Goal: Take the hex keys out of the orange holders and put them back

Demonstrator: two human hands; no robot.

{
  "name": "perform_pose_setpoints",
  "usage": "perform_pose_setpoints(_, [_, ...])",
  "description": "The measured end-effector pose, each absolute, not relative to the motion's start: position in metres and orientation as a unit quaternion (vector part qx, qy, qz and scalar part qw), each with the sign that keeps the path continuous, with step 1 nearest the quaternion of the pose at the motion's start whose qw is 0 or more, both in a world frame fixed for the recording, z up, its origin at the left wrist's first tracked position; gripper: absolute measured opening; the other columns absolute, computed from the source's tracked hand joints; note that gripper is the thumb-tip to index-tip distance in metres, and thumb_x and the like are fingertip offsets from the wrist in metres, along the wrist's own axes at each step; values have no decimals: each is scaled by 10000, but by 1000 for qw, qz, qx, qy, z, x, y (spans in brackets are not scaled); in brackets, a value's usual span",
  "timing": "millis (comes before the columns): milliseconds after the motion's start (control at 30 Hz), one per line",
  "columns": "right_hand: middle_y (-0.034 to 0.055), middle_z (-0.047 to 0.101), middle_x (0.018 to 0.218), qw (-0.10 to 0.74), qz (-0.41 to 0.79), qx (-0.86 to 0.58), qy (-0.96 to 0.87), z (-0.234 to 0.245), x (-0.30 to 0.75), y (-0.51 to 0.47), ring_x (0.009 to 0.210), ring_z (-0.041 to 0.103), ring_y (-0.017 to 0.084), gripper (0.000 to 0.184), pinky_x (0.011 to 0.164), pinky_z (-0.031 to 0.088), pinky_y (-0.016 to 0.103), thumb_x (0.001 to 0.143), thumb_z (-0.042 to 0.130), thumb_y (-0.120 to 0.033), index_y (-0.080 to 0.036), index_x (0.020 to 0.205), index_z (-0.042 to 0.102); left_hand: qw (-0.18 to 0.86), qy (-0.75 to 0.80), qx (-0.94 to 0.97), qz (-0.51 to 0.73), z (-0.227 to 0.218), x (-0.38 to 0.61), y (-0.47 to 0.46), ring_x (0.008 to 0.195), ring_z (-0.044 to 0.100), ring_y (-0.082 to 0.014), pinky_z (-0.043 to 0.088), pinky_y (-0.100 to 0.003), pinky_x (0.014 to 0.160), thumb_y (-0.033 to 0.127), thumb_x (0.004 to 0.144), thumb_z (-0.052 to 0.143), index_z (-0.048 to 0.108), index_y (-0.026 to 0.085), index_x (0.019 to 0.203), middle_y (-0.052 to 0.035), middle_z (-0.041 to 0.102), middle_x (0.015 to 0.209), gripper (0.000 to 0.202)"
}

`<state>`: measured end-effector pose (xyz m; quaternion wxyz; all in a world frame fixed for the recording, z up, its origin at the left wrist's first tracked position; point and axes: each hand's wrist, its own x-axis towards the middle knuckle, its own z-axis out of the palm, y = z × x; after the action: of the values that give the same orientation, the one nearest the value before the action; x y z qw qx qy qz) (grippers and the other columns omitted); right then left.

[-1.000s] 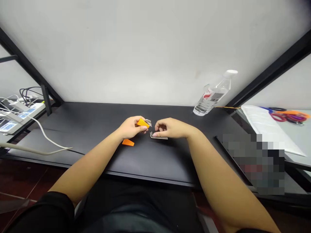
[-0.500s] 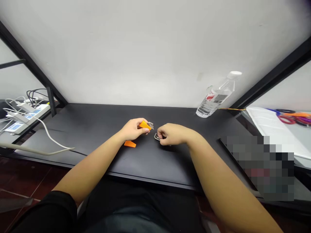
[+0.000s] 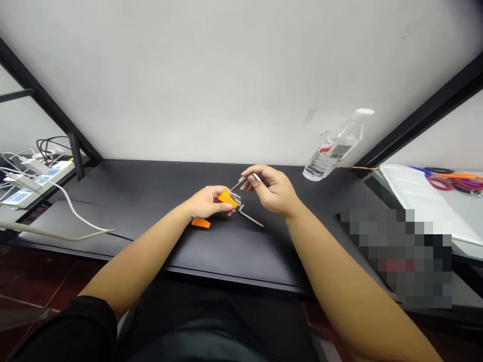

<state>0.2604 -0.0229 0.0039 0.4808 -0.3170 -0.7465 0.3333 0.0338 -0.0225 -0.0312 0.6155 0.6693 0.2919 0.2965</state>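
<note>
Mid-frame, my right hand [image 3: 272,190] pinches a just-lifted hex key [image 3: 237,184], my left hand [image 3: 207,202] an orange holder [image 3: 228,199]. One loose key [image 3: 251,217] remains.

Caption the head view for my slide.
Left hand holds orange holder, right hand a hex key; another key lies on table.

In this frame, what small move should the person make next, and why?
Probably the right hand should line up its L-shaped key with a slot in the orange holder: the left hand grips that holder, other keys sit in it, and the held key's far end points toward it. Whether they touch is unclear.
</note>
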Motion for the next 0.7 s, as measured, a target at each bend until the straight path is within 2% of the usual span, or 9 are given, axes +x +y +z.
perform_pose_setpoints(267, [40, 706, 809, 434, 345, -313, -771, -2, 253, -26, 750, 677, 193, 235, 730, 558, 350, 980, 564, -421, -221, 1004, 684, 653, 280, 633, 307, -22, 36, -31, 798, 698, -173, 572, -342, 805, 363, 781, 827, 643, 119, 990, -102, 728, 922, 370])
perform_pose_setpoints(467, [33, 683, 805, 465, 339, -321, -752, -4, 255, -22, 740, 666, 182, 219, 736, 541, 340, 985, 559, -411, -225, 1024, 669, 663, 264, 631, 304, -25, 34, -28, 795, 695, -166, 568, -341, 810, 325, 783, 829, 653, 115, 1002, -92, 721, 893, 352])
perform_pose_setpoints(700, [25, 678, 802, 461, 353, -324, -747, -3, 259, -19, 717, 655, 164, 207, 734, 541, 324, 982, 572, -406, -221, 1014, 659, 668, 258, 638, 283, -26, 33, -27, 791, 693, -162, 567, -353, 818, 337, 785, 828, 657, 117, 990, -87, 723, 889, 346])
